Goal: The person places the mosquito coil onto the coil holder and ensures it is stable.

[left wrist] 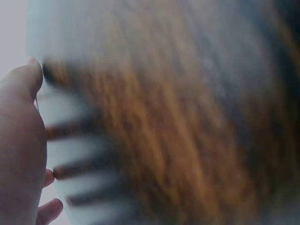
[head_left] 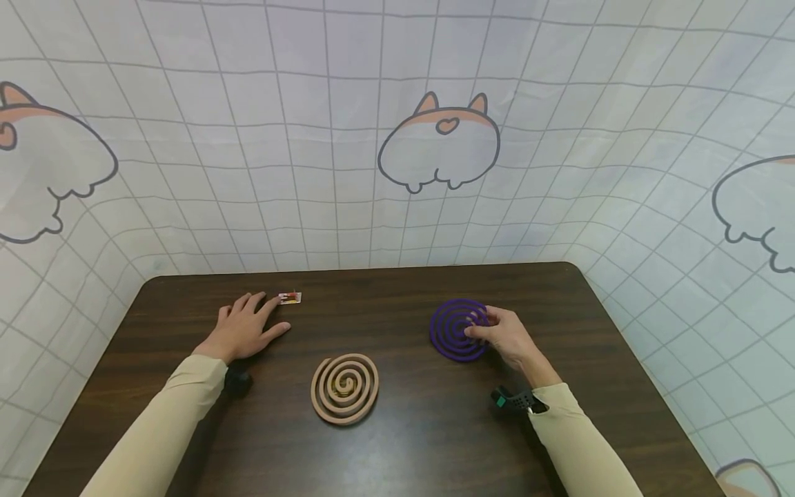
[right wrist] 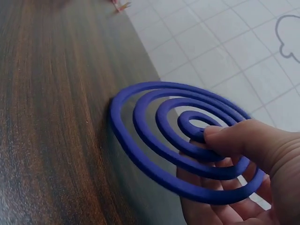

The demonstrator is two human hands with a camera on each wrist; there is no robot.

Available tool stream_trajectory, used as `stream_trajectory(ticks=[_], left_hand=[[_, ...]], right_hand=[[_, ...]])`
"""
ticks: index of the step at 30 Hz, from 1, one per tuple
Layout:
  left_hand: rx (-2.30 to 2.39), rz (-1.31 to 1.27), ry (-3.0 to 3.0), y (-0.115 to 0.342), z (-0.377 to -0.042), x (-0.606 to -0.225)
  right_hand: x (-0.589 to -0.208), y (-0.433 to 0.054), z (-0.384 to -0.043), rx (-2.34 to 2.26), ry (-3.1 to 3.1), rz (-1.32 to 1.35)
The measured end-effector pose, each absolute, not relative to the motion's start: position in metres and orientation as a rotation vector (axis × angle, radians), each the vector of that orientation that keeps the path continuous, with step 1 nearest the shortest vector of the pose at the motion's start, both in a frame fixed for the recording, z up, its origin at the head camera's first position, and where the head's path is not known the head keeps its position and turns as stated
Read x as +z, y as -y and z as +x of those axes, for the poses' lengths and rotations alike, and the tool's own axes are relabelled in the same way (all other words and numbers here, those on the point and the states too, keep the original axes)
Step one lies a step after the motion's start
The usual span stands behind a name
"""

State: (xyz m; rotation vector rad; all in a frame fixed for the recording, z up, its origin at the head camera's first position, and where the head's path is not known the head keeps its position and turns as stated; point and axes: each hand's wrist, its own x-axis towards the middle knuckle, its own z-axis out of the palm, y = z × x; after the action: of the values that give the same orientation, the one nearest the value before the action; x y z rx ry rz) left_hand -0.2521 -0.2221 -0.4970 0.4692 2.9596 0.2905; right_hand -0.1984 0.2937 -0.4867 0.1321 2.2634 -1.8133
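My right hand (head_left: 506, 337) pinches a purple mosquito coil (head_left: 444, 331) between thumb and fingers. In the right wrist view the purple coil (right wrist: 159, 177) is tilted, its far edge close to the tabletop; whether they touch I cannot tell. The thumb (right wrist: 225, 138) presses near the coil's centre, and the other fingers are under it. My left hand (head_left: 241, 330) lies with spread fingers over the table's left side, its forefinger at the edge of a small printed card or packet (head_left: 290, 297). A tan mosquito coil (head_left: 315, 393) lies flat between the two hands, nearer the front.
The dark wooden table (head_left: 397, 455) has rounded far corners. Behind and beside it hangs a white gridded cloth (head_left: 348, 172) with cartoon animal prints. A dark band with a green mark (head_left: 515, 400) is on the right wrist, and a black device (head_left: 238, 382) sits at the left.
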Motion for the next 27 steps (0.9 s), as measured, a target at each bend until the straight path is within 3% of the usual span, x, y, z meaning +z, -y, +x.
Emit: stream_trajectory(ticks=[27], left_hand=[[0.215, 0.557, -2.978, 0.201, -0.251, -0.497]], right_hand=[[-0.482, -0.287, -0.209, -2.123, -2.026, 0.196]])
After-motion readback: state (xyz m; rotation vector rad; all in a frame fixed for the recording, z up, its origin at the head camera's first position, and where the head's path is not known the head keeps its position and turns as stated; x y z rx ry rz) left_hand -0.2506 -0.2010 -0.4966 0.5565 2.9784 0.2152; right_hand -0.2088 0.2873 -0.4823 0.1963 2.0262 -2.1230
